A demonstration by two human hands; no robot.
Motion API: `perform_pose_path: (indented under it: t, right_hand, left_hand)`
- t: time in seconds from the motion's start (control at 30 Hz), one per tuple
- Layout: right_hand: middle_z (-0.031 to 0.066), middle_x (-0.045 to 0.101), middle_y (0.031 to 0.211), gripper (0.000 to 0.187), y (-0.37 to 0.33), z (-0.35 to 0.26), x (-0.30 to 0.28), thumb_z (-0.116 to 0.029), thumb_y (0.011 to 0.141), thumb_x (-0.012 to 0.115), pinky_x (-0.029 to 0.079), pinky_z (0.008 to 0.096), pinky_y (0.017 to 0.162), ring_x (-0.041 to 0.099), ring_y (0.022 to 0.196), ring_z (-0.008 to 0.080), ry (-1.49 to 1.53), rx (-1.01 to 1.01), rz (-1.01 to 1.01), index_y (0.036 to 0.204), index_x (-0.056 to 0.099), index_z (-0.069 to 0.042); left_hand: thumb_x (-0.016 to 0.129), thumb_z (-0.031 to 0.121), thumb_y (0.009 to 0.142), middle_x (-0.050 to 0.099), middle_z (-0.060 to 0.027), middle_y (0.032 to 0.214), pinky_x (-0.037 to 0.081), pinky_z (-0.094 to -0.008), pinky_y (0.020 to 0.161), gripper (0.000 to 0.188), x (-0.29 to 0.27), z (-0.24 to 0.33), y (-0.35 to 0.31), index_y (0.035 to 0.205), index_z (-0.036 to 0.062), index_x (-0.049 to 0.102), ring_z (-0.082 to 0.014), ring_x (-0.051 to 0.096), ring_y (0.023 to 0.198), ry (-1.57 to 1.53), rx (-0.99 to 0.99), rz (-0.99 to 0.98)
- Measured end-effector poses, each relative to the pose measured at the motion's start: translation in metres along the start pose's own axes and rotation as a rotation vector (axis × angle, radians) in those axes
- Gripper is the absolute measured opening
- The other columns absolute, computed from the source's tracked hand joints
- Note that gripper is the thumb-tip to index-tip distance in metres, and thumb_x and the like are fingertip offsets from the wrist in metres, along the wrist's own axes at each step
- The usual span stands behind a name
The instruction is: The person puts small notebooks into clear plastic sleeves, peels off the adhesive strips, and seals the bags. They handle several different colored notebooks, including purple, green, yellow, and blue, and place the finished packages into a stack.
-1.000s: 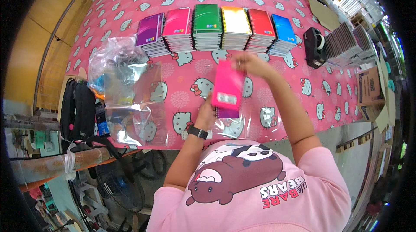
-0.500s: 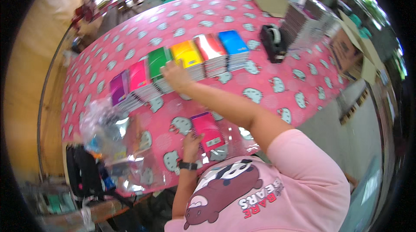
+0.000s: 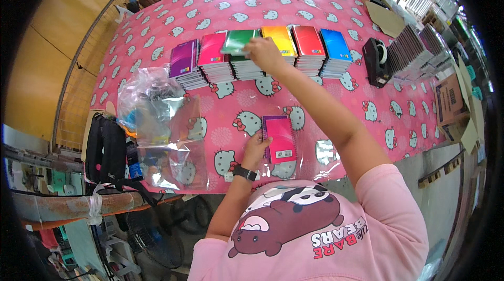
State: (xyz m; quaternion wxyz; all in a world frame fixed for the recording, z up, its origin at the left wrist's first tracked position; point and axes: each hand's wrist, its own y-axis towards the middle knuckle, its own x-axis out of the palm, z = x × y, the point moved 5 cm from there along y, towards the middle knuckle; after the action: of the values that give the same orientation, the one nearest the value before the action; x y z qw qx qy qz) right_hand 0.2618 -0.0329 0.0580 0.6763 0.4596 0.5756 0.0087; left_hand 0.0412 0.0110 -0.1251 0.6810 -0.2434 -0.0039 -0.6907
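Observation:
My left hand (image 3: 256,152) is closed on the left edge of a pink spiral notebook (image 3: 283,136) near the table's front edge. A purple notebook (image 3: 266,128) peeks out beneath it. Farther off, my right hand (image 3: 266,55) grips the right side of a green notebook (image 3: 238,43), which is tilted and slightly raised over its stack. In the same row stand stacks of purple notebooks (image 3: 182,58), pink notebooks (image 3: 212,49), yellow notebooks (image 3: 277,38), red notebooks (image 3: 308,42) and blue notebooks (image 3: 336,45).
Clear plastic bags (image 3: 170,139) lie at left beside a black bag (image 3: 107,147). A black tape dispenser (image 3: 376,60) stands right of the row. Beyond it are tall notebook piles (image 3: 407,50) and an open cardboard box (image 3: 452,102). A patterned pink cover (image 3: 325,108) spreads over the table.
The view has shifted, so the row appears farther right. My right hand, earlier resting at the green stack, now has its top notebook tilted up. The left hand still holds the pink notebook.

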Motion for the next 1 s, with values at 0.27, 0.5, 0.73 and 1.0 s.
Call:
perform_pose_path:
  t: [0.27, 0.5, 0.73, 1.0]
  right_hand:
    - [0.0040, 0.063, 0.083, 0.025, -0.057, -0.020, -0.095, -0.019, 0.079, 0.065, 0.044, 0.0271, 0.066, 0.058, 0.077, 0.0128, 0.978, 0.609, -0.371, 0.096, 0.063, 0.000]
    - [0.0139, 0.066, 0.089, 0.030, -0.168, -0.030, -0.020, -0.020, 0.074, 0.068, 0.047, 0.0338, 0.077, 0.061, 0.084, 0.0268, 0.728, 0.636, -0.817, 0.097, 0.066, -0.002]
    - [0.0068, 0.062, 0.089, 0.026, -0.079, 0.042, -0.056, -0.022, 0.073, 0.067, 0.043, 0.0395, 0.079, 0.054, 0.094, 0.0263, -0.230, 0.328, -0.020, 0.094, 0.062, -0.006]
    - [0.0006, 0.060, 0.082, 0.012, -0.075, 0.032, -0.038, -0.015, 0.075, 0.061, 0.037, 0.0377, 0.082, 0.053, 0.090, 0.0179, -0.323, 0.062, -0.012, 0.087, 0.063, -0.013]
  left_hand:
    - [0.024, 0.061, 0.090, 0.062, -0.0096, 0.100, 0.049, -0.0316, 0.078, 0.068, -0.020, -0.010, -0.007, 0.122, 0.0072, 0.049, -0.0190, 0.061, 0.084, -0.173, -0.256, 0.040]
    - [0.059, 0.031, 0.086, 0.060, -0.0092, 0.103, 0.046, -0.0284, 0.081, 0.045, -0.007, 0.000, -0.006, 0.119, 0.0008, 0.049, -0.0170, 0.058, 0.089, -0.028, -0.088, -0.099]
    - [0.065, 0.012, 0.081, 0.061, -0.0080, 0.103, 0.046, -0.0280, 0.081, 0.038, 0.008, 0.015, -0.009, 0.113, -0.0022, 0.051, -0.0156, 0.059, 0.089, -0.052, -0.093, -0.126]
    - [0.062, 0.016, 0.084, 0.062, -0.0077, 0.099, 0.046, -0.0275, 0.076, 0.031, -0.003, 0.006, -0.008, 0.108, -0.0027, 0.055, -0.0138, 0.058, 0.085, -0.024, -0.056, -0.039]
